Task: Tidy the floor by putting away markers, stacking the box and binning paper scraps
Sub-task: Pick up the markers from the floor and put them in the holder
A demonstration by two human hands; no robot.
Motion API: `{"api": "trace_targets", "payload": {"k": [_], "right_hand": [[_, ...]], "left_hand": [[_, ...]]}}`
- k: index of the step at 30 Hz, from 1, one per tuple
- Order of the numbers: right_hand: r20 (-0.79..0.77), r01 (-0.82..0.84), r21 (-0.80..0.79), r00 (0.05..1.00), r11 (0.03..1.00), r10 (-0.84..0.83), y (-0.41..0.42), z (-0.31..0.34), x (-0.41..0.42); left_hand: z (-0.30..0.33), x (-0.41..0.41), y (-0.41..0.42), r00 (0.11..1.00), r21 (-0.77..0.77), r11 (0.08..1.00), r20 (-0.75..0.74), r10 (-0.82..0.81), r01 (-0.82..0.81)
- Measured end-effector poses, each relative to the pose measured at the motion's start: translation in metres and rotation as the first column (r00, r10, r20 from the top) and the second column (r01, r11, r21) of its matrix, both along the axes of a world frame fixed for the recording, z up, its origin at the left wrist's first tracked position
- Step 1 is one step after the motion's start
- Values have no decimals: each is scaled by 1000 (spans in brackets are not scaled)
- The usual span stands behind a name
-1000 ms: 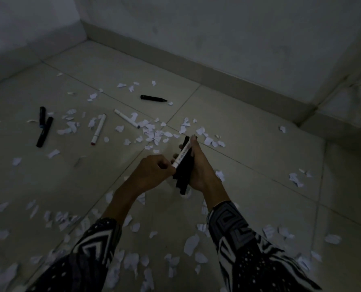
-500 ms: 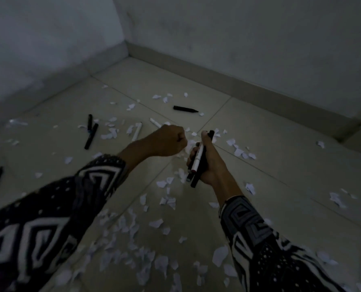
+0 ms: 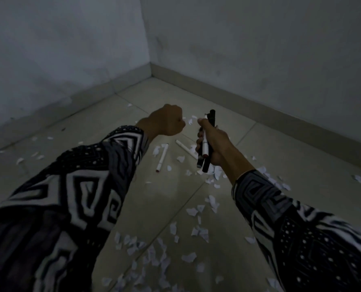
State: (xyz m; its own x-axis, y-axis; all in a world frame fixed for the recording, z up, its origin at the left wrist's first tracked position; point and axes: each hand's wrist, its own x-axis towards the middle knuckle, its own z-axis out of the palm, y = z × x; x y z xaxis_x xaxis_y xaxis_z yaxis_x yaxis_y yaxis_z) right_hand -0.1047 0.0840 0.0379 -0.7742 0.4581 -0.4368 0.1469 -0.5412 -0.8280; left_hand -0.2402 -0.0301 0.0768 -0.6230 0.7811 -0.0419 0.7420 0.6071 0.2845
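Note:
My right hand (image 3: 212,142) grips a bundle of markers (image 3: 206,148), black ones and a white one, held roughly upright above the floor. My left hand (image 3: 168,121) hovers to the left of the bundle with its fingers curled into a fist; nothing shows in it. On the tiles below lie two white markers, one (image 3: 162,158) with a red tip and another (image 3: 185,148) partly hidden behind my right hand. White paper scraps (image 3: 196,230) are scattered over the tiled floor.
Two walls meet in a corner (image 3: 151,68) ahead, with a skirting board along each. The tiled floor (image 3: 175,192) stretches toward me, littered with scraps. My patterned sleeves fill the lower left and right of the view.
The view has swung left and up toward the corner. My left hand has moved away from the marker bundle and risen. The right hand keeps its grip on the markers.

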Motion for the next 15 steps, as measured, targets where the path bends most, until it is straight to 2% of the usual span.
{"api": "trace_targets", "payload": {"k": [7, 12, 15], "right_hand": [[84, -1, 53, 996, 999, -3, -31, -5, -15], [127, -22, 87, 992, 996, 11, -51, -16, -19], [134, -55, 95, 990, 994, 42, -63, -21, -28]], "left_hand": [[-11, -16, -50, 1000, 23, 1000, -3, 14, -14], [-37, -17, -84, 996, -101, 992, 18, 83, -81], [-43, -19, -102, 988, -168, 974, -18, 152, -153]]}}
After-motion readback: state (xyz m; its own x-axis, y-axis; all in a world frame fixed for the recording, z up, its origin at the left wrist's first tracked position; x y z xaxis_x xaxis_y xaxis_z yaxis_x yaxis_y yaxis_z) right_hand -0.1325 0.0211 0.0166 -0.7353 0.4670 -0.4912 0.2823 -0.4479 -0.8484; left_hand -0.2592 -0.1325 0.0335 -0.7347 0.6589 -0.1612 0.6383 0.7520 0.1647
